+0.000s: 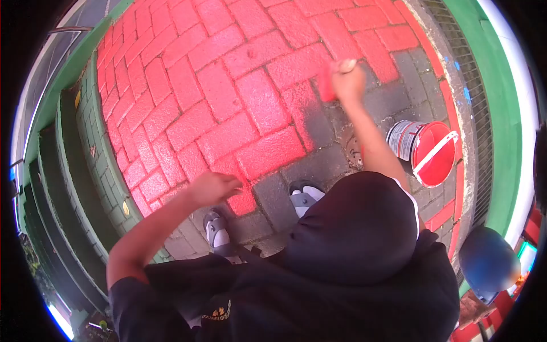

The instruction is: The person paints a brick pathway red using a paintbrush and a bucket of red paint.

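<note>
The brick paving [250,97] is coated in wet-looking red paint, with unpainted grey bricks [319,165] nearest my feet and toward the right. My right hand [348,82] is closed around the pale handle of a paintbrush [327,84], whose red bristle end is against a brick at the edge of the painted area. Over the paving on the left hangs my left hand [213,188], its fingers together and bent; what they hold, if anything, is hidden. Beside my right forearm lies a tipped paint bucket [434,151], red inside, with a white handle.
Green steps [74,194] go down along the left side. A metal drain grate [476,108] and a green kerb [507,114] run along the right. My sandalled feet [216,228] stand on grey bricks. Another person's dark cap or helmet [487,259] shows at the lower right.
</note>
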